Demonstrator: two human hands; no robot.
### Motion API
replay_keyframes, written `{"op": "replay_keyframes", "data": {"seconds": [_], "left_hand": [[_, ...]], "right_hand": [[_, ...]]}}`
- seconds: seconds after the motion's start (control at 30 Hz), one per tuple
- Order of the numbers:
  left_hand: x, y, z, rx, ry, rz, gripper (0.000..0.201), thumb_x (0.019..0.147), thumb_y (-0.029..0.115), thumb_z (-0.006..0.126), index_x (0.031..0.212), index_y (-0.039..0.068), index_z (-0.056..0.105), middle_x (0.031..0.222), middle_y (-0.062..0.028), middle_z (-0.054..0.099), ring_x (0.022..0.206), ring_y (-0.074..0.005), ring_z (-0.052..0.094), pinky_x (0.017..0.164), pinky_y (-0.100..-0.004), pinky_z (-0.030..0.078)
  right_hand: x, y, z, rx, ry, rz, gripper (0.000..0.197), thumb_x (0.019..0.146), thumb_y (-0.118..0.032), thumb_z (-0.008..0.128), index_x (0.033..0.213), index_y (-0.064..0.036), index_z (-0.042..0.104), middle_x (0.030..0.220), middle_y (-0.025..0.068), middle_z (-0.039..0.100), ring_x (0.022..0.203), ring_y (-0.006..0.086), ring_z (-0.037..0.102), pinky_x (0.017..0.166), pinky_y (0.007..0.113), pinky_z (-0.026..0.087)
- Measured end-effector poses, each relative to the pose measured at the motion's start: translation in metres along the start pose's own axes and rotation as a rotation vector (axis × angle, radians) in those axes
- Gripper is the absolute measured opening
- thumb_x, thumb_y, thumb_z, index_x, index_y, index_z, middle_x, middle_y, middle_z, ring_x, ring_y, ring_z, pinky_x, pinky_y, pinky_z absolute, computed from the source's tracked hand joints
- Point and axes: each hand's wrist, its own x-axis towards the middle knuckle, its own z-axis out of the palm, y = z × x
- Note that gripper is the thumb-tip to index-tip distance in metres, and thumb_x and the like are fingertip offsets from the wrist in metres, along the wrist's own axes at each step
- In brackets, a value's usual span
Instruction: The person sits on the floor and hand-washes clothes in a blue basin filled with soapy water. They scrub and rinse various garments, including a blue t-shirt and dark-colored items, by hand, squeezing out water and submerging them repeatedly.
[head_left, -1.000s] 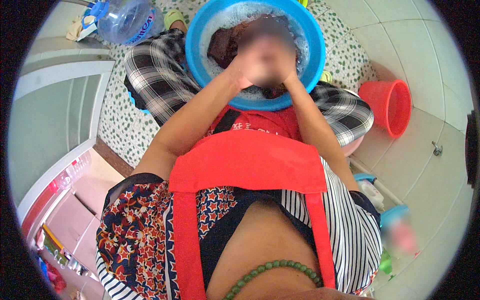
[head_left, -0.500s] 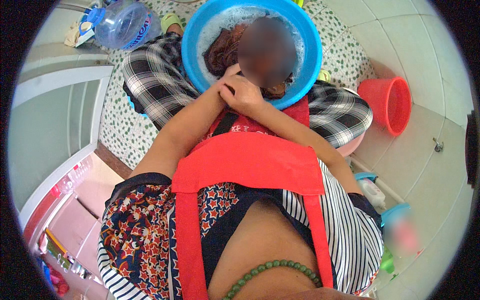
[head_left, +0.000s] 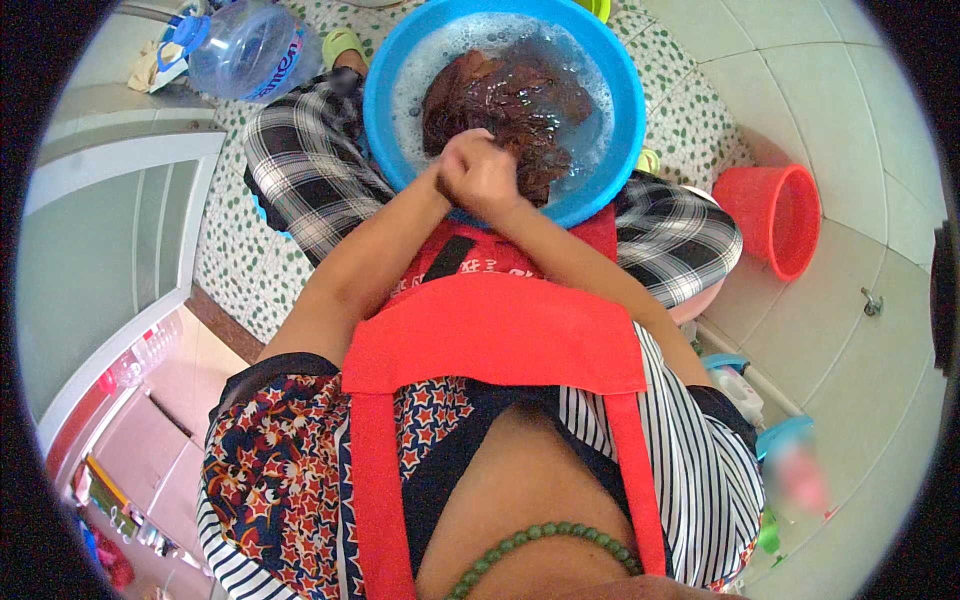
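A round blue basin [head_left: 630,110] holds soapy, cloudy water and sits between my knees. In it lies a bunched, dark brown wet cloth [head_left: 490,95], partly above the water. My right hand [head_left: 487,182] is closed in a fist over the near side of the basin, against the near part of the cloth. My left hand [head_left: 449,174] meets it from the left at the cloth's near edge. The right hand covers much of it, so its fingers are mostly hidden. Just what cloth lies between the two hands is hard to make out.
A clear plastic water jug [head_left: 245,50] with a blue cap lies at the far left. On the right, a red bucket [head_left: 755,205] is tipped near the tiled wall. A glass-panelled door [head_left: 110,250] stands at left. Several bottles [head_left: 735,385] are low on the right.
My hands have stayed together, and the right one has turned into a more upright fist. More of the brown cloth shows, spread farther right in the basin.
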Motion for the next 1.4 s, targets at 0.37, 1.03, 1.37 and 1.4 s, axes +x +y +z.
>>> {"op": "replay_keyframes", "data": {"seconds": [0.37,1.03,1.37,1.4], "left_hand": [[-0.01,0.016,0.089,1.915,0.551,-0.322,0.04,0.075,0.028,0.059,0.088,-0.01,0.063,0.092,-0.0266,0.064,0.087,-0.0381,0.063,0.08,-0.0437,0.05],[-0.016,0.015,0.09,2.239,0.091,-0.651,0.033,0.074,0.021,0.056,0.098,0.0,0.066,0.101,-0.0216,0.064,0.094,-0.035,0.063,0.082,-0.044,0.05],[-0.016,0.033,0.06,1.934,0.52,-0.2,0.062,0.072,0.038,0.066,0.117,-0.001,0.048,0.112,-0.0264,0.057,0.105,-0.0407,0.054,0.092,-0.0436,0.043],[-0.017,0.037,0.06,1.9,0.579,-0.147,0.059,0.072,0.035,0.067,0.115,-0.001,0.049,0.114,-0.0257,0.056,0.106,-0.0397,0.054,0.091,-0.0429,0.044]], "right_hand": [[0.114,0.161,-0.06,-0.345,-0.057,0.231,0.031,0.078,-0.029,0.064,0.102,-0.0092,0.064,0.097,0.0184,0.064,0.094,0.0364,0.059,0.084,0.044,0.047],[0.122,0.14,-0.083,0.371,-0.354,0.447,0.025,0.079,-0.024,0.07,0.092,-0.0025,0.067,0.087,0.0053,0.069,0.078,0.0145,0.062,0.074,0.031,0.048],[0.122,0.017,-0.158,-0.1,-0.126,-0.304,0.027,0.071,-0.012,0.074,0.093,-0.0017,0.062,0.089,0.0112,0.062,0.083,0.0275,0.062,0.075,0.033,0.049],[0.11,0.023,-0.152,-0.135,-0.159,-0.338,0.027,0.07,-0.012,0.074,0.091,-0.0017,0.062,0.092,0.0113,0.061,0.086,0.0285,0.061,0.076,0.033,0.049]]}}
